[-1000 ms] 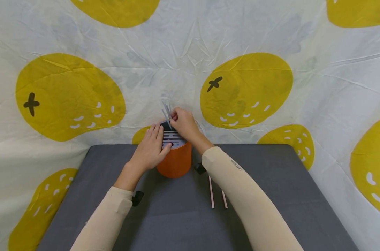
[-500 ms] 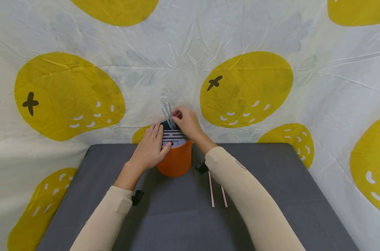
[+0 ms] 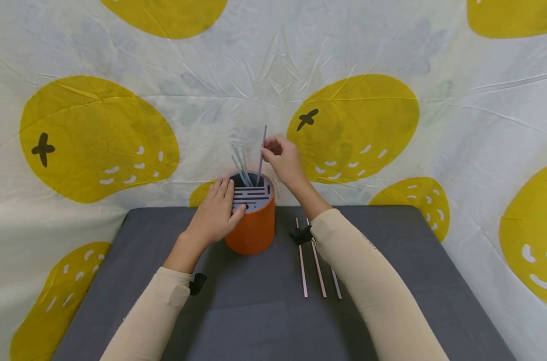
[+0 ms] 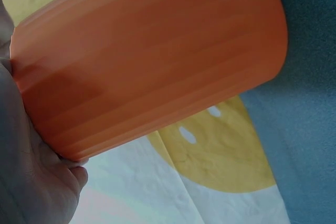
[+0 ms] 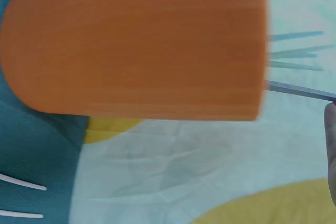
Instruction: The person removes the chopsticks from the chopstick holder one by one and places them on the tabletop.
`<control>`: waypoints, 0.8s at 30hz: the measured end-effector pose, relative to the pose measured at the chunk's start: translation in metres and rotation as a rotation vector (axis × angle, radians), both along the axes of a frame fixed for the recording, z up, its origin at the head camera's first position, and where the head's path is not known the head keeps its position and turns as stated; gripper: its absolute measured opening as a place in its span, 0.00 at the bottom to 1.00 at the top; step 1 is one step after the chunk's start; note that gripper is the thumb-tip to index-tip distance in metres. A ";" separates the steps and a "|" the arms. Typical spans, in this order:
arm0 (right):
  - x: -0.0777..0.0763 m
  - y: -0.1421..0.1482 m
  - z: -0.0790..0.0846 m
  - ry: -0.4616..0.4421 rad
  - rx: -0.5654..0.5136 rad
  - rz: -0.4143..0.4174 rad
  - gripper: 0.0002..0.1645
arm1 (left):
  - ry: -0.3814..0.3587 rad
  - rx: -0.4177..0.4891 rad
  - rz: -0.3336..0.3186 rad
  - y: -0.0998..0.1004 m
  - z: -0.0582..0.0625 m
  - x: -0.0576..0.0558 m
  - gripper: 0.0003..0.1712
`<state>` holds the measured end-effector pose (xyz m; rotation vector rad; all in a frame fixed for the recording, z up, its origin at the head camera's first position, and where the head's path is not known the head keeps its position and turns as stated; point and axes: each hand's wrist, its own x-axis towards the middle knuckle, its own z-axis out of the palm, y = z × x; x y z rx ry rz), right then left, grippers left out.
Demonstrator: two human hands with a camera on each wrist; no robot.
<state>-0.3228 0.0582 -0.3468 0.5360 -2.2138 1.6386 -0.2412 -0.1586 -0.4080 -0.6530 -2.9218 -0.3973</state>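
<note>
The left hand [image 3: 214, 214] is resting on the left side of an orange holder [image 3: 251, 234], with the fingers straight over its grey top [image 3: 261, 204] and the thumb stretched to the front edge; it does not grip anything. The holder stands upright near the back edge of a dark table [image 3: 255, 316]. The right hand [image 3: 286, 159] is above and to the right of it, and its thumb and first finger are closed in a pinch on a thin stick [image 3: 260, 166]. This stick is almost upright, leaning a little, and its lower end is in the open part behind the slots; whether it touches the bottom I cannot tell, because the wall hides it. Beside it, some pale blue sticks [image 5: 297, 35] are standing in the same part, tilted to the left. On the table, to the right of the holder, three more sticks [image 3: 319, 271] are lying side by side, apart from each other, partly under the right forearm [image 3: 368, 271].
</note>
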 end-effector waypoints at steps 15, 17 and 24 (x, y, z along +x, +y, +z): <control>0.012 0.049 0.044 0.060 -0.364 0.016 0.05 | -0.019 -0.015 0.003 -0.001 0.000 0.000 0.47; 0.014 0.056 0.048 0.046 -0.409 0.018 0.05 | -0.023 -0.015 0.004 -0.002 0.000 0.000 0.47; 0.021 0.084 0.050 0.021 -0.414 -0.008 0.05 | -0.027 -0.011 -0.001 -0.003 0.001 0.000 0.47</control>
